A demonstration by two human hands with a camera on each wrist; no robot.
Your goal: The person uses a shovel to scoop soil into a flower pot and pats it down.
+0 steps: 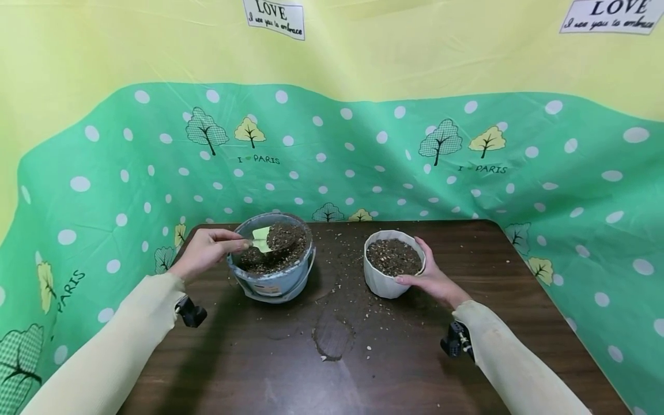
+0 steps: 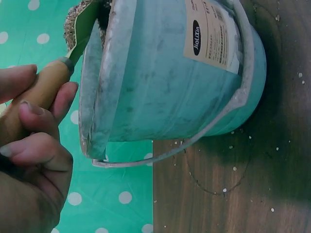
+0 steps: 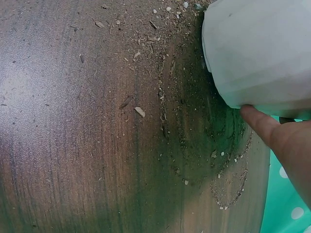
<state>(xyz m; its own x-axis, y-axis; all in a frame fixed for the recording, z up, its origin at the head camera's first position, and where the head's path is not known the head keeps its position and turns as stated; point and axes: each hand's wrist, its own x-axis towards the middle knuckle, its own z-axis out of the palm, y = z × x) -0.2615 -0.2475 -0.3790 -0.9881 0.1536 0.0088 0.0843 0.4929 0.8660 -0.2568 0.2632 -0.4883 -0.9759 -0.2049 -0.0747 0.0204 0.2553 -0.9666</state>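
Observation:
My left hand (image 1: 209, 249) grips the wooden handle (image 2: 41, 92) of a green trowel (image 1: 261, 239). Dark soil is heaped on the trowel's blade, which is over the mouth of a blue-grey bucket (image 1: 272, 288). Soil (image 1: 254, 260) shows inside this bucket, and its carrying handle (image 2: 194, 138) hangs down the side. On the right stands a white faceted pot (image 1: 381, 281), filled with soil (image 1: 394, 257) nearly to the rim. My right hand (image 1: 427, 276) holds that pot from its right side, thumb toward the front and fingers round the back.
Both containers stand on a dark brown wooden table (image 1: 415, 369). Soil crumbs and white grains lie scattered between them, with a ring of soil (image 1: 334, 357) nearer the front. A green and yellow printed cloth (image 1: 332, 144) hangs behind and beside the table.

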